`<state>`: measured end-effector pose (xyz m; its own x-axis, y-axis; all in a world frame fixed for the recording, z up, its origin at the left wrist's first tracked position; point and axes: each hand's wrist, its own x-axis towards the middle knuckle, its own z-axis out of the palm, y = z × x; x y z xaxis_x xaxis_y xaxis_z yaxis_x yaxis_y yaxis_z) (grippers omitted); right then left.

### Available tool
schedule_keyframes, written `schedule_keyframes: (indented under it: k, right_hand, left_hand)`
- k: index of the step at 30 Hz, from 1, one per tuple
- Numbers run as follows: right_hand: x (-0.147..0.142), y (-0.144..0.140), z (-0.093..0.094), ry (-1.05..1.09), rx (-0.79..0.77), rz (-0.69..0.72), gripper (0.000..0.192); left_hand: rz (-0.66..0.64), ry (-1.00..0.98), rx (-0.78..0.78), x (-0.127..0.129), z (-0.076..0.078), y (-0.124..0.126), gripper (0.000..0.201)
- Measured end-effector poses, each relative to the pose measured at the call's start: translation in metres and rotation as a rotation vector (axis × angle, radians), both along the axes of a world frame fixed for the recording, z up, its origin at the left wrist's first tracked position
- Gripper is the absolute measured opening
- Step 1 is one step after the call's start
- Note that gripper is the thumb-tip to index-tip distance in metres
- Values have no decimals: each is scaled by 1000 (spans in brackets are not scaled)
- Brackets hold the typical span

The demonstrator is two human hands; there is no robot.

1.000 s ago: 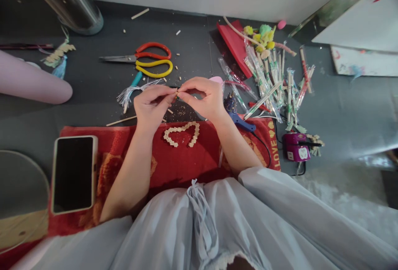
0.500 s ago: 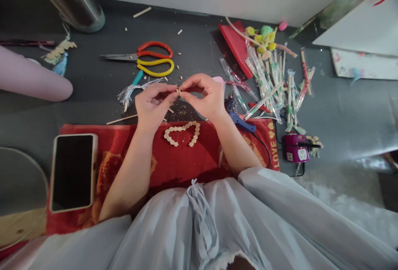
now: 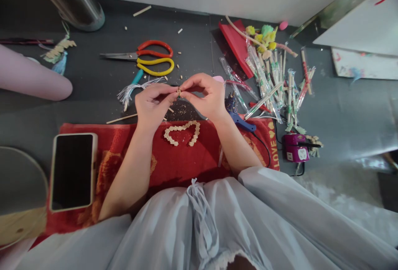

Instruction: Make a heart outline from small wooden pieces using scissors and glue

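My left hand (image 3: 152,103) and my right hand (image 3: 207,96) meet above the dark tabletop, thumbs and forefingers pinched on one small pale wooden piece (image 3: 179,91). Its exact shape is mostly covered by my fingertips. Below them, on a red towel (image 3: 186,164), lies a heart-like open outline of small cream pieces (image 3: 183,129). Scissors (image 3: 149,57) with one red and one yellow handle rest beyond my left hand, beside a teal-handled bundle of white strands (image 3: 130,89). A blue glue gun (image 3: 239,121) lies just right of my right wrist.
A phone (image 3: 74,172) lies on the towel's left end. Plastic-wrapped sticks (image 3: 270,83), a red packet (image 3: 236,50) and yellow flowers (image 3: 259,37) crowd the right. A purple power block (image 3: 295,147) has cables. A metal cylinder (image 3: 73,2) and pink cylinder (image 3: 34,75) stand left.
Almost nothing differs. Both hands stay in the same place, with only a slight shift of the fingertips around the small piece.
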<state>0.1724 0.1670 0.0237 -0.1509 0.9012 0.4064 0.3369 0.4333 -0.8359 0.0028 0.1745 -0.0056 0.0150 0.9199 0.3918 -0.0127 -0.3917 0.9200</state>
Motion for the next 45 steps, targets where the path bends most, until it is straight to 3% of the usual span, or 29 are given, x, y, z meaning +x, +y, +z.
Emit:
schedule_keyframes:
  k: [10,15,23,36,39,45]
  right_hand:
    - [8,2,3,-30,-44,15,25]
    - [14,6,8,-145,38,13,12]
    - [17,8,12,-372,157,20,16]
    - [14,3,19,-385,167,35,17]
    - [18,4,22,-402,143,-35,14]
    - [46,9,26,-571,-25,-315,16]
  left_hand:
    - [-13,-100,-46,5,3,-2,19]
    - [-62,-144,-137,6,7,-3,18]
    - [-115,-110,-211,6,9,-3,18]
    - [-137,-110,-263,4,9,-2,20]
    - [-133,-127,-274,5,11,-2,18]
    - [-91,-171,-304,3,14,0,17]
